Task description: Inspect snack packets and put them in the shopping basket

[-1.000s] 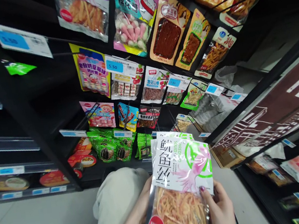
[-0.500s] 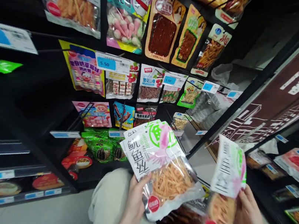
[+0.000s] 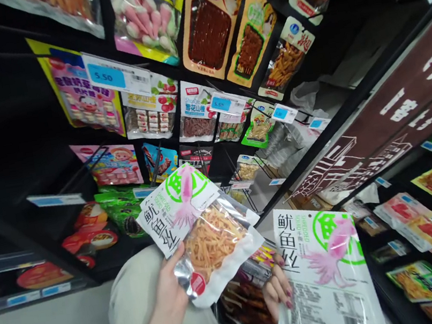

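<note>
My left hand (image 3: 172, 287) is closed on the left edge of a shredded squid packet (image 3: 215, 238), its clear window with pale orange strands facing up. A clear edge behind it may belong to another packet; I cannot tell. My right hand (image 3: 278, 289) grips a second squid packet, the back-facing packet (image 3: 337, 295), by its left edge. Its printed text and barcode face me, with a pink squid and green ring above. The two packets are apart. Below and between them lie dark brown snack packs (image 3: 248, 309), partly hidden by the packets and my right hand.
Hanging snack bags, such as a marshmallow bag (image 3: 148, 18) and a white hawthorn bag (image 3: 197, 111), fill the black rack ahead, with hooks and price tags (image 3: 117, 74) jutting out. A brown printed panel (image 3: 395, 108) slants along the right. My knee (image 3: 139, 298) is below left.
The packets held together earlier have been separated. The right-hand one has turned from its front to its back. The left-hand packet has moved left and up, and the view has shifted right.
</note>
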### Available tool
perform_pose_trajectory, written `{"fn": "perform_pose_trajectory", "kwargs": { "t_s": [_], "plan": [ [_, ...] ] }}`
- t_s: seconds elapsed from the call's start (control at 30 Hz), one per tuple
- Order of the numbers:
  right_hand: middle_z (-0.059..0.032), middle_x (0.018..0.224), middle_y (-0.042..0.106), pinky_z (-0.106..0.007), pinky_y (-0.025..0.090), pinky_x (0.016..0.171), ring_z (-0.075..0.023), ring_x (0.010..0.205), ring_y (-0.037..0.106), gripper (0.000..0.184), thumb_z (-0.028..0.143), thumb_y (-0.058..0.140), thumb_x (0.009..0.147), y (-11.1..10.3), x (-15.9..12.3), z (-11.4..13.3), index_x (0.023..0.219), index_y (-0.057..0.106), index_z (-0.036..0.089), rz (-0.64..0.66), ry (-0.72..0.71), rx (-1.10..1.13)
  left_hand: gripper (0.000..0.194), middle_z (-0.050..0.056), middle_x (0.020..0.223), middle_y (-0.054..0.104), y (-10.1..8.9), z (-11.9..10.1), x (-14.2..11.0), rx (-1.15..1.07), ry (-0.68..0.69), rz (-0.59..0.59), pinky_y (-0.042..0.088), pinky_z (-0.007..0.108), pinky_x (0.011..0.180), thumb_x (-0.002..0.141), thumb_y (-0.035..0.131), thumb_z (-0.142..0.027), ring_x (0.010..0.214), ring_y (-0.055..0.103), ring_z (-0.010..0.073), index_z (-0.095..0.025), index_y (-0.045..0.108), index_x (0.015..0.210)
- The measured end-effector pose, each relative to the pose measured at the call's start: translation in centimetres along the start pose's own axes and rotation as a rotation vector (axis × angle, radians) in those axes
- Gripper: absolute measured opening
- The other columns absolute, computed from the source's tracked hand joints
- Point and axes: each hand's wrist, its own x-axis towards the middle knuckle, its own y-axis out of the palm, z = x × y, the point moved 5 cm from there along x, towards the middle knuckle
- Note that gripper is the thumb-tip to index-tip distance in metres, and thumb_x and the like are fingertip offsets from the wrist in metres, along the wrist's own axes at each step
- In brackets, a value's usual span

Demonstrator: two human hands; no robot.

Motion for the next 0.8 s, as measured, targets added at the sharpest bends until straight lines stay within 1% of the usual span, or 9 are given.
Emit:
{"fn": "perform_pose_trajectory", "kwargs": {
  "t_s": [0.13,0.23,0.33,0.4,0.47,0.6,0.8],
  "plan": [
    [0.0178,0.042,0.016,-0.016,0.004,0.03,0.0008,0.026,-0.003,0.02,0.023,0.06,0.075,1.1,-0.7,-2.5,0.075,0.041,0.022,0.104,0.153,0.101,0.039,0.012,0.091,0.072,0.4,-0.1,-0.1,-0.033,-0.08,0.051,0.057,0.039,0.073,0.083,0.045,-0.014,0.083,0.068,0.0263,-0.011,0.051,0.121],
    [0.0184,0.037,0.022,-0.013,0.006,0.027,0.0015,0.021,0.003,0.022,0.031,0.056,0.08,1.9,-1.3,-4.0,0.073,0.039,0.021,0.24,0.272,0.222,0.038,0.013,0.09,0.073,0.2,-0.2,0.2,-0.054,-0.065,0.043,0.057,0.039,0.074,0.086,0.04,-0.016,0.082,0.069,0.0258,-0.01,0.051,0.122],
    [0.0164,0.036,0.032,-0.012,0.012,0.027,0.0011,0.017,0.014,0.017,0.03,0.045,0.087,2.9,-2.0,-5.0,0.074,0.04,0.021,0.42,0.353,0.406,0.038,0.014,0.089,0.073,-0.1,-0.4,0.5,-0.059,-0.029,0.031,0.056,0.039,0.074,0.086,0.038,-0.013,0.082,0.069,0.0256,-0.009,0.05,0.122],
    [0.0147,0.037,0.037,-0.012,0.015,0.028,0.0008,0.018,0.02,0.014,0.025,0.042,0.088,3.4,-2.4,-5.2,0.076,0.041,0.02,0.497,0.375,0.518,0.038,0.014,0.088,0.073,0.0,-0.3,0.5,-0.05,-0.02,0.043,0.056,0.039,0.075,0.086,0.038,-0.013,0.083,0.068,0.0261,-0.007,0.05,0.121],
    [0.0136,0.039,0.039,-0.013,0.016,0.029,0.0006,0.02,0.024,0.012,0.025,0.04,0.088,3.8,-2.7,-5.4,0.078,0.042,0.019,0.529,0.39,0.585,0.038,0.014,0.088,0.073,0.0,-0.3,0.4,-0.037,-0.011,0.054,0.056,0.039,0.075,0.086,0.038,-0.013,0.084,0.068,0.0263,-0.006,0.051,0.121],
    [0.0124,0.041,0.04,-0.013,0.02,0.031,-0.0002,0.021,0.027,0.015,0.028,0.037,0.089,4.3,-3.2,-5.6,0.078,0.042,0.019,0.565,0.402,0.594,0.037,0.012,0.086,0.073,0.0,-0.3,0.3,-0.015,0.01,0.036,0.056,0.039,0.077,0.086,0.039,-0.011,0.083,0.068,0.0255,-0.008,0.052,0.12],
    [0.0124,0.042,0.04,-0.014,0.022,0.034,-0.0005,0.023,0.025,0.017,0.028,0.036,0.089,4.7,-3.4,-5.0,0.077,0.043,0.018,0.543,0.4,0.547,0.038,0.012,0.087,0.073,0.1,-0.4,0.4,-0.01,0.039,0.024,0.056,0.039,0.077,0.085,0.041,-0.01,0.083,0.068,0.0254,-0.008,0.052,0.121]
  ]
}}
